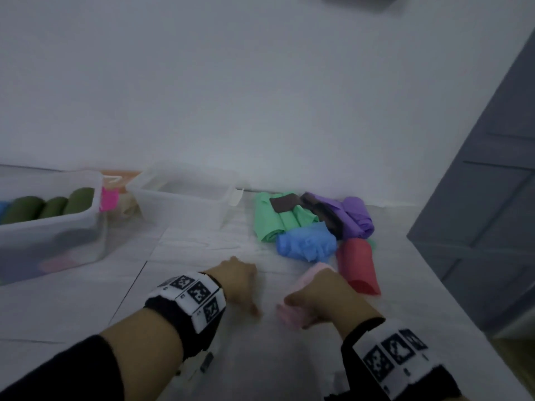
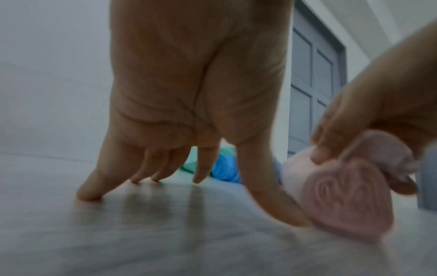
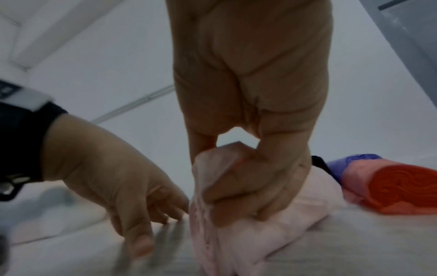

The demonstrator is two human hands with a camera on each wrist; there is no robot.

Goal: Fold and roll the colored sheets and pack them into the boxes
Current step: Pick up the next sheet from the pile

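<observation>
Head view high, looking down; wrist views low, close — all share pink roll (image 1: 292,314).

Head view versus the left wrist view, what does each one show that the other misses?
Only the head view shows the two clear boxes, one with green rolls inside, plus the purple sheets and the red roll.

Only the left wrist view shows the pink roll's spiral end and the left hand's fingertips touching the table.

Both show the left hand, the right hand gripping the pink roll, the blue sheet and the grey door.
</observation>
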